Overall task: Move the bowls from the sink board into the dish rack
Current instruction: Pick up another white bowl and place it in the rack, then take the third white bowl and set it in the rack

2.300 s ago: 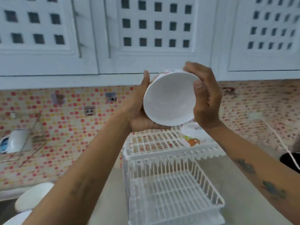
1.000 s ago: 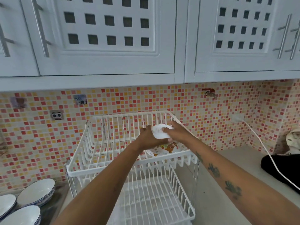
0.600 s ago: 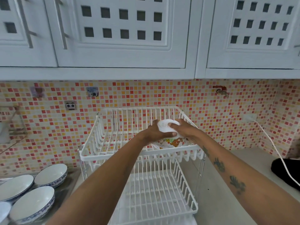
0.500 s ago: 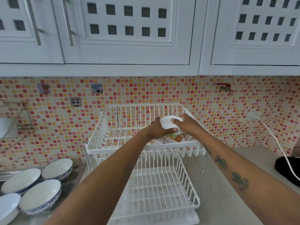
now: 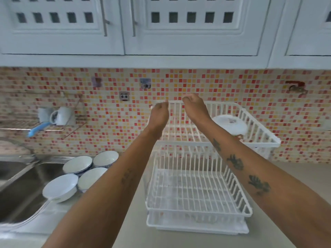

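Note:
A white two-tier wire dish rack (image 5: 258, 138) stands on the counter. One white bowl (image 5: 230, 124) lies upside down in the right part of its upper tier. Several white bowls with blue outsides sit on the steel sink board at the left; the nearest is (image 5: 60, 187), another is (image 5: 77, 164). My left hand (image 5: 159, 115) and my right hand (image 5: 194, 108) hover above the upper tier's left back corner. Both hold nothing, with fingers loosely curled. My right forearm crosses in front of the rack.
A steel sink (image 5: 16, 179) lies at the far left. A wall shelf holds a white mug (image 5: 61, 116) and a blue-handled tool (image 5: 38, 128). White cabinets (image 5: 179, 29) hang overhead. The rack's lower tier (image 5: 195, 194) holds nothing.
Both hands have let go of the bowl, which now rests upside down in the upper tier, and have lifted and drawn back to the left. The view has swung left, showing more of the sink.

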